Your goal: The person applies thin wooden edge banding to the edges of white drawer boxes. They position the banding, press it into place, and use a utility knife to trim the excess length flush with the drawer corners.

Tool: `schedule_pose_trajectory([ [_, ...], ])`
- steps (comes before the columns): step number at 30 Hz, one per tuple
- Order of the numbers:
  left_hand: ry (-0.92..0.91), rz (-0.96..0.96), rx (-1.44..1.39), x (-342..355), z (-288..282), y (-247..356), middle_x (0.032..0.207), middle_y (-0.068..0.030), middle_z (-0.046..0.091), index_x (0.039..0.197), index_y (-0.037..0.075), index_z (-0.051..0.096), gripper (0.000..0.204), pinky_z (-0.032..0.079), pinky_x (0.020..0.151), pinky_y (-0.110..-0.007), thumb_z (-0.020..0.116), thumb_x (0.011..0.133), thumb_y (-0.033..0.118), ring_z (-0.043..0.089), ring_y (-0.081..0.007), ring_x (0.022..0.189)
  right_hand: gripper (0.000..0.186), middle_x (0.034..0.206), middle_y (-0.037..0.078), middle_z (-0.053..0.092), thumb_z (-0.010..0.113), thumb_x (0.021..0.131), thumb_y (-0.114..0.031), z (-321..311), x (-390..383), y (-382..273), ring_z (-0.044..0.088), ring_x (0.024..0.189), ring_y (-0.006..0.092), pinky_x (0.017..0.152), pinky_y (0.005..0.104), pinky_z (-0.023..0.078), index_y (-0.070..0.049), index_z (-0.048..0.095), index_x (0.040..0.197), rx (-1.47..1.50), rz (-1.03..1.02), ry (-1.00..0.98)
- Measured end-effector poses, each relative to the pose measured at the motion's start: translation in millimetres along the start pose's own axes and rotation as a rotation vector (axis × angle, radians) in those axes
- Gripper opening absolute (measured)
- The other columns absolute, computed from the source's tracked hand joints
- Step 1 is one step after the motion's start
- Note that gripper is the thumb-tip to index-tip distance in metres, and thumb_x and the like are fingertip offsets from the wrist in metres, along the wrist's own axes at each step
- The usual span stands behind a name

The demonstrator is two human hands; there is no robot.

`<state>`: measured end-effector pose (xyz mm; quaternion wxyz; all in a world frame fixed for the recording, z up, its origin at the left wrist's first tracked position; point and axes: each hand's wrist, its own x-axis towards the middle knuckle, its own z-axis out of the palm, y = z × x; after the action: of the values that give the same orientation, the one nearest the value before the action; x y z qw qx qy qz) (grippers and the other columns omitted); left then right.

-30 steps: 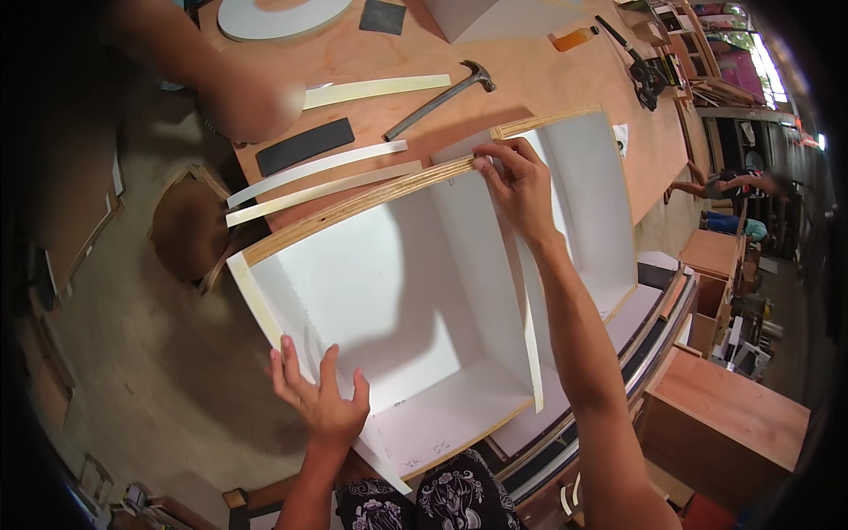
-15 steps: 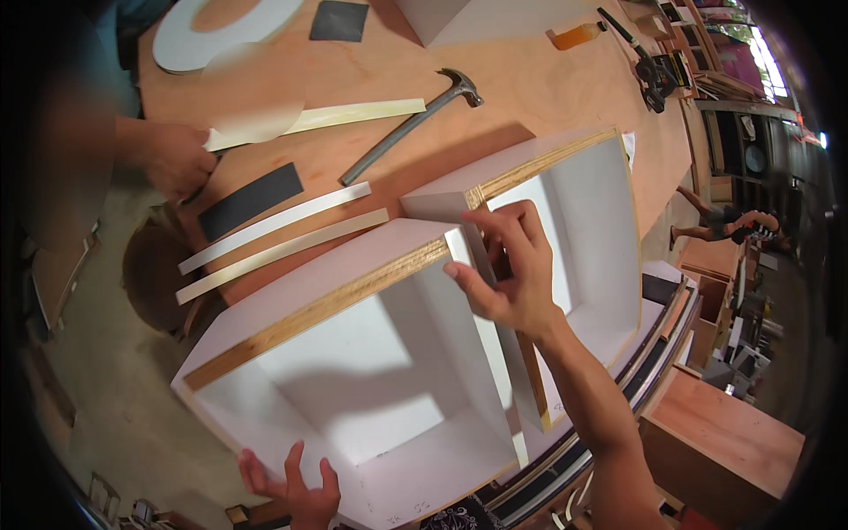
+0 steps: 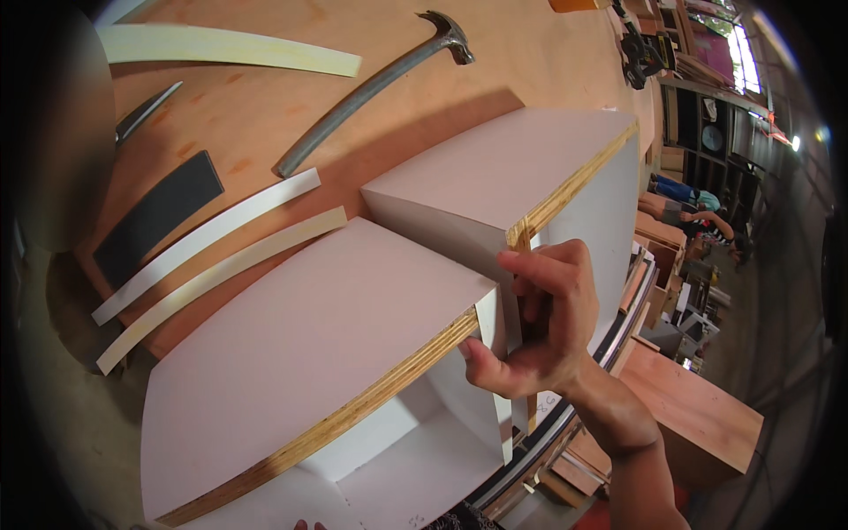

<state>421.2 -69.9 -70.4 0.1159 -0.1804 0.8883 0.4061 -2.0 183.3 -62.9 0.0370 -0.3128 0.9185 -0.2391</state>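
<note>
The head view looks down on a white box (image 3: 353,353) made of flat boards, with two open parts side by side. It lies on a big brown wooden surface (image 3: 265,97) and reaches over the near edge. The outside is smooth and white. The cut edges show thin wood layers, light brown, like stripes.

The right hand (image 3: 539,327) is curled around the thin middle board (image 3: 517,265) that stands between the two parts. The fingers bend over the top of it and the thumb presses from below, so the hand is mostly closed and grips the board. Of the left hand (image 3: 305,525) only small fingertips show at the bottom edge, just by the box; I cannot tell how open it is or if it touches anything.

Past the box lie two long curved strips (image 3: 212,256), one white and one pale yellow, close together. Next to them is a flat dark pad (image 3: 159,216). Farther off is a hammer (image 3: 371,88) with a grey metal handle, and another pale strip (image 3: 230,49).

The room is a workshop. On the right are shelves (image 3: 707,132), and wood boards (image 3: 689,415) are stacked lower down. A person (image 3: 689,208) is far off by the shelves.
</note>
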Motion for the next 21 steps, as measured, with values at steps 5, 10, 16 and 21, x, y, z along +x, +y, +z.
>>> schedule_pose_trajectory([
  [5,-0.011,0.065,0.05,7.4,-3.5,2.3,0.117,-0.0204,0.07,0.126,0.004,0.072,0.043,0.064,0.08,-0.034,0.087,0.086,-0.002,0.072,-0.0305,0.097,0.064,0.093,0.01,0.06,0.087,0.071,-0.023,1.1,-1.3,2.1,0.052,0.076,0.02,0.061,0.0318,0.044,0.004,0.064,0.125,0.019,-0.016,0.011],
  [10,0.109,0.142,0.545,62.9,-20.8,50.3,0.111,-0.0157,0.072,0.126,0.009,0.073,0.038,0.063,0.07,-0.047,0.081,0.094,0.028,0.07,-0.0325,0.086,0.067,0.098,0.014,0.058,0.084,0.073,-0.022,3.3,-1.9,-2.2,0.056,0.08,0.0237,0.066,0.0357,0.048,0.002,0.06,0.131,0.053,-0.016,0.01],
  [16,0.104,0.099,0.302,44.0,-24.1,36.8,0.164,-0.0305,0.014,0.116,0.008,0.065,0.06,0.021,0.119,-0.075,0.062,0.093,0.063,0.012,-0.0538,0.157,0.055,0.1,0.013,0.058,0.083,0.081,-0.025,6.4,-18.3,-5.4,0.058,0.082,0.0305,0.071,0.0415,0.051,-0.001,0.058,0.123,0.03,-0.018,0.133],
  [21,0.289,0.079,0.261,67.7,-59.5,118.0,0.146,-0.0247,0.043,0.114,0.0,0.063,0.037,0.042,0.111,-0.053,0.077,0.083,0.014,0.049,-0.0397,0.13,0.042,0.097,0.013,0.061,0.086,0.088,-0.018,16.4,-61.7,-55.5,0.061,0.085,0.0302,0.072,0.0424,0.051,-0.001,0.064,0.12,-0.002,0.287,0.239],
])
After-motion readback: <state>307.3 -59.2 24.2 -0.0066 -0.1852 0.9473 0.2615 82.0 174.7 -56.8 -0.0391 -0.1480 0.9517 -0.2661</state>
